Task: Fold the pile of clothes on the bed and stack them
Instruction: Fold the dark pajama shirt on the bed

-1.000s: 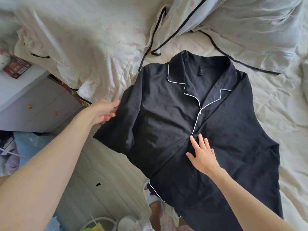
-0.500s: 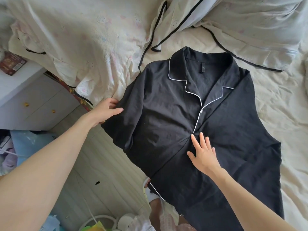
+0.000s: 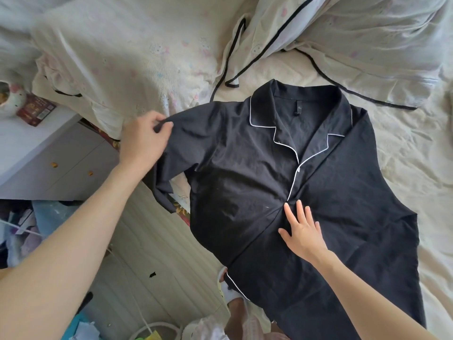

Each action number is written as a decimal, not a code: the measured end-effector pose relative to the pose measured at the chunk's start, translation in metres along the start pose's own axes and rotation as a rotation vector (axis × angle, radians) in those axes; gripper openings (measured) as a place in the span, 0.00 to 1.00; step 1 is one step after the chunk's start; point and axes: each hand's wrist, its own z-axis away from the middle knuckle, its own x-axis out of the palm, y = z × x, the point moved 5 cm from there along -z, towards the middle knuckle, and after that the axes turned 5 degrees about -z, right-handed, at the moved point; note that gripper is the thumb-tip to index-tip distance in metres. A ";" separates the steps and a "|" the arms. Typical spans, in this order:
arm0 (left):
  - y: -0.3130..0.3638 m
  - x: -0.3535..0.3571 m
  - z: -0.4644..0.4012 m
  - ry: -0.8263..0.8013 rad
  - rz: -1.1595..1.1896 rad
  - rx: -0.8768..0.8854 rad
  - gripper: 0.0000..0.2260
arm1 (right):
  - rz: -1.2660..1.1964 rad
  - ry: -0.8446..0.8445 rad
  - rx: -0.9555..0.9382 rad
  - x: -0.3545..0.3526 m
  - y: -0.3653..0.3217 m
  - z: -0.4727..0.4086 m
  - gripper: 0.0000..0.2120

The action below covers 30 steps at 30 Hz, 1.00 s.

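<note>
A black pajama shirt (image 3: 247, 177) with white piping on its collar lies front up on the cream bed sheet (image 3: 414, 153), its hem hanging over the bed's near edge. My left hand (image 3: 144, 138) grips the end of the shirt's left sleeve and holds it raised above the bed's edge. My right hand (image 3: 302, 229) lies flat with straight fingers on the shirt's front, just below the bottom of the white placket line.
A cream quilt (image 3: 127, 50) with black trim is bunched behind the shirt, with a pillow (image 3: 382, 42) at the back right. A white cabinet (image 3: 49, 158) stands left of the bed, a red box (image 3: 36, 110) on it. Wooden floor and clutter lie below.
My left hand has lifted the sleeve up and away from the bed's edge, toward the quilt. My right hand has stayed pressed on the shirt's front.
</note>
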 end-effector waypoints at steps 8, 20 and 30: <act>0.137 0.105 0.072 -0.765 0.185 0.235 0.24 | -0.227 0.071 -0.069 -0.020 0.008 0.012 0.29; -0.035 0.111 0.110 -0.606 -0.161 -0.075 0.24 | 0.060 0.142 -0.083 0.022 0.022 0.035 0.31; -0.031 0.106 0.106 -0.590 -0.238 -0.051 0.10 | 0.070 0.113 -0.076 0.022 0.023 0.030 0.32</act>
